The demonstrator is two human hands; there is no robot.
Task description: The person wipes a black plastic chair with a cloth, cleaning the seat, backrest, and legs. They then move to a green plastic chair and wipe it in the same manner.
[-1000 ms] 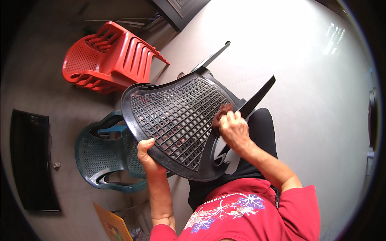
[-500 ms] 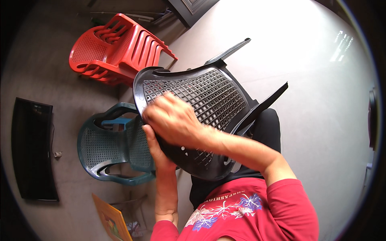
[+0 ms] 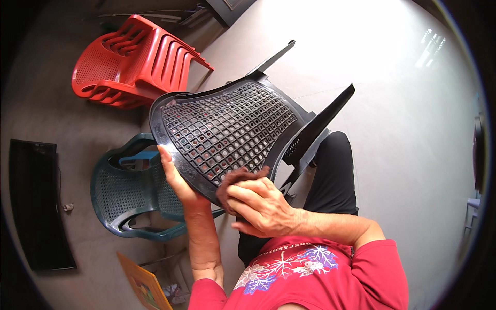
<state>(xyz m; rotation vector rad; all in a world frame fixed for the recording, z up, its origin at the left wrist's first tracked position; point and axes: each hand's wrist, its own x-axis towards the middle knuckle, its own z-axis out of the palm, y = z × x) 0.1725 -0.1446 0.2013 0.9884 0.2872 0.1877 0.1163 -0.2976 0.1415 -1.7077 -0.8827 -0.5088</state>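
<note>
A black plastic chair (image 3: 175, 153) with a grid of square holes is tilted in front of me, its legs pointing away to the upper right. My left hand (image 3: 182, 185) grips its near left rim; the thumb lies along the edge and the other fingers are hidden behind it. In my right hand (image 3: 263, 209) is a bunched brown cloth (image 3: 232, 187), pressed against the chair's lower rim beside the grid.
Behind the black chair on the left stands a stack of red plastic chairs (image 3: 170, 64). A green plastic chair (image 3: 126, 194) is below it. Further left are a dark flat screen (image 3: 35, 206) and, near the bottom, a yellow-edged board (image 3: 142, 281).
My right hand has moved down and right, from the upper rim to the lower rim, and the cloth now shows. The chair appears slightly further left; my left hand still grips it.
</note>
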